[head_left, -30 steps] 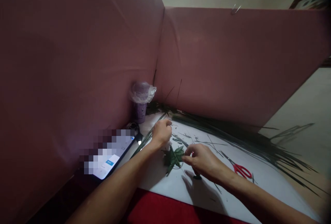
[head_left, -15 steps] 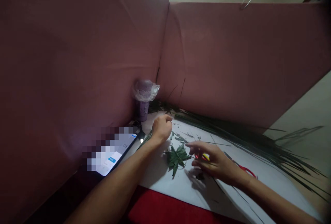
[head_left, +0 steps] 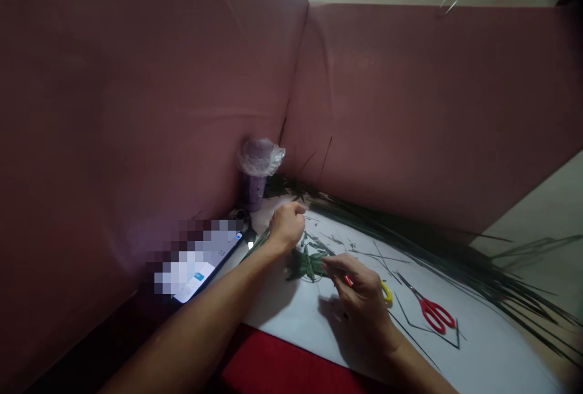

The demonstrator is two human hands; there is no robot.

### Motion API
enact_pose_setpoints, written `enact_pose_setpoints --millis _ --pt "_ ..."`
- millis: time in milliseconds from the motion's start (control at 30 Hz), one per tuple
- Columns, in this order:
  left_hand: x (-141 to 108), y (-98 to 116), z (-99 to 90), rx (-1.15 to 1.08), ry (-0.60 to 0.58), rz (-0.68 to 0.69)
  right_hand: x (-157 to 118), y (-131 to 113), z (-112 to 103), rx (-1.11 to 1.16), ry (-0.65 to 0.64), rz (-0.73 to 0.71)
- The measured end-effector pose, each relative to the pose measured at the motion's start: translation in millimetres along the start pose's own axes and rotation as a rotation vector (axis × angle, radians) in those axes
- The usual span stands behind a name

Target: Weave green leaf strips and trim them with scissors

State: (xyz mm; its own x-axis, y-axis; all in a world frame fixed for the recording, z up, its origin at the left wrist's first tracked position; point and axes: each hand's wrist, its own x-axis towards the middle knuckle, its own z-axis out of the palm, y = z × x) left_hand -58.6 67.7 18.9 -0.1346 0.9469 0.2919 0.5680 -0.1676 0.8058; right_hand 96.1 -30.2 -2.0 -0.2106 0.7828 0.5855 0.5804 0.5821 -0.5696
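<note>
My left hand (head_left: pixel 286 225) is closed, its fingertips turned away, so what they hold, if anything, is hidden. Just below it is a star-shaped piece of green leaf strips (head_left: pixel 308 264), seen tilted, nearly edge-on. My right hand (head_left: pixel 362 294) pinches its right side between thumb and fingers. Whether a strip links the piece to my left hand cannot be made out. Partly behind my right hand lies a yellow-and-red object (head_left: pixel 387 292). Red-handled scissors (head_left: pixel 432 312) rest to its right on the white surface (head_left: pixel 291 303).
A bundle of long green leaf strips (head_left: pixel 410 233) runs along the back. Cut scraps (head_left: pixel 334 239) litter the white surface. A purple cup in clear plastic (head_left: pixel 259 163) stands in the corner by pink partitions (head_left: pixel 410 90). A lit phone (head_left: pixel 200 275) lies left of my left arm.
My right hand has moved in and closed on the leaf piece, which has turned from facing me to nearly edge-on. The scissors are uncovered. My left hand stays about where it was.
</note>
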Motion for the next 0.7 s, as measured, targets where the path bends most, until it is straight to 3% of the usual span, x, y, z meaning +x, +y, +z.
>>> enact_pose_setpoints --millis 200,367,500,600,700 --pt "-2.8 1.3 -0.4 -0.001 -0.022 0.004 -13.4 -0.2 -5.9 -0.023 0.003 -0.175" --pt "-5.4 -0.1 3.2 0.009 -0.045 0.001 -21.1 8.6 0.5 -0.076 -0.043 -0.192" --pt "-3.2 -3.6 6.3 0.022 -0.095 0.028 -22.0 12.9 4.2 -0.091 -0.039 -0.343" --pt "-0.5 -6.1 5.5 0.017 -0.222 0.096 -22.7 10.6 3.3 -0.105 0.049 -0.376" --pt "-0.8 -6.9 1.4 0.007 -0.438 0.191 -23.4 10.1 2.8 -0.112 0.073 -0.377"
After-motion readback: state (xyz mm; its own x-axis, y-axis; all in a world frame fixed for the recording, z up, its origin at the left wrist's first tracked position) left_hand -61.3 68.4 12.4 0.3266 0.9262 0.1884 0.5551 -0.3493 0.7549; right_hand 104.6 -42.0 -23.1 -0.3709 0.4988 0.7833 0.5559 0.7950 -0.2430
